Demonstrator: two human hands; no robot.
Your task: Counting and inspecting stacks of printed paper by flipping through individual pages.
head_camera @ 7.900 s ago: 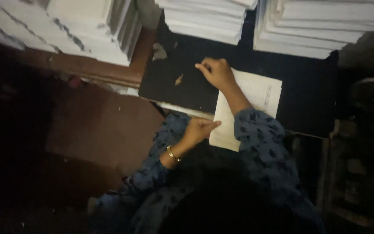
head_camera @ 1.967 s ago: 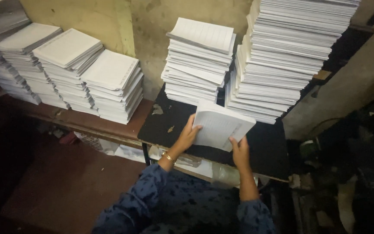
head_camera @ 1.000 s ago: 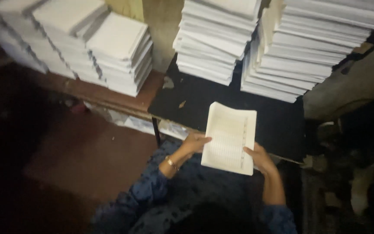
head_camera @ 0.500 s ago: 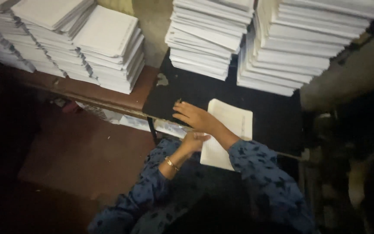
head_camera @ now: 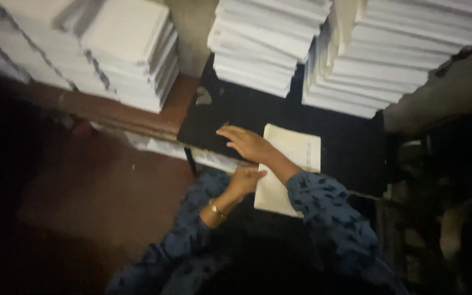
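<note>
1. Far to the left of your fingers, a leaning stack of white paper bundles [head_camera: 121,52] rests on a brown wooden bench [head_camera: 154,117]; motion blur smears its left part.
2. Your left hand [head_camera: 244,182] sits at the near left edge of the white paper bundle [head_camera: 290,169], fingers curled against that edge. A gold bracelet [head_camera: 216,209] circles the wrist. You appear to be gripping the edge, though the fingertips are too dim to tell for certain.
3. Your right hand [head_camera: 247,143] reaches across from the right, lying flat with its fingers spread and released. The palm rests over the bundle's far left corner, and the fingertips stretch past it onto the black bench [head_camera: 350,147]. Nothing is clasped in this hand.
4. The bundle lies flat on the black bench, directly under and to the right of your fingers, with its near end hanging over the bench's front edge towards your lap.
5. Beyond your fingers, at the back of the black bench, stands a tall paper stack [head_camera: 263,43], and just to its right a second, wider paper stack [head_camera: 389,54]. Both are well apart from the bundle.
6. Your blue patterned sleeves [head_camera: 329,207] fill the lower middle of the view.
</note>
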